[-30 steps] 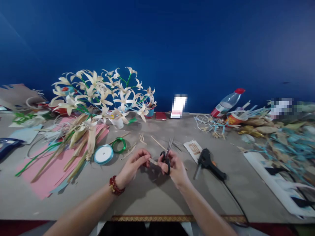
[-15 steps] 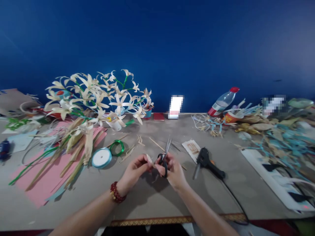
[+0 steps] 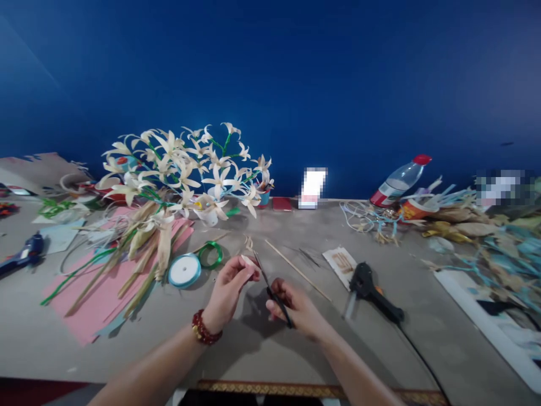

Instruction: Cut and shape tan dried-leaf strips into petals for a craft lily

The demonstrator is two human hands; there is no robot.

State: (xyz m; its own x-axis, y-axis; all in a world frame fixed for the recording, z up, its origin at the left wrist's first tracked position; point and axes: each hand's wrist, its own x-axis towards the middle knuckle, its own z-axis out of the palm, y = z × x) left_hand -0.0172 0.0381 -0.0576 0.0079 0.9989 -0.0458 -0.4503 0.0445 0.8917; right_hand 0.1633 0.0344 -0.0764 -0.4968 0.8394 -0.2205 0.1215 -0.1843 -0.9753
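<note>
My left hand (image 3: 228,290), with a dark red bead bracelet at the wrist, pinches a small pale petal-shaped piece (image 3: 247,261) between thumb and fingers. In my right hand (image 3: 298,309) is a pair of black-handled scissors (image 3: 278,301), its blades angled up and to the left, close beside the left fingertips. Whether the blades touch the pale piece I cannot tell. Just beyond the hands, a thin wooden stick (image 3: 298,270) lies on the grey table (image 3: 262,361). Left of them sit a roll of light blue ribbon (image 3: 185,270) and a green roll (image 3: 210,255).
A bunch of pale flowers (image 3: 220,177) stands at the back left, behind dried husks (image 3: 164,251) and pink paper (image 3: 80,304). Rightward lie a black glue gun (image 3: 376,293) with its cord and a white power strip (image 3: 473,316). A red-capped bottle (image 3: 399,180) leans at the back.
The scissors have swung from pointing up and right to pointing up and left, toward my left hand. The whole view has shifted, so the table's things appear further right.
</note>
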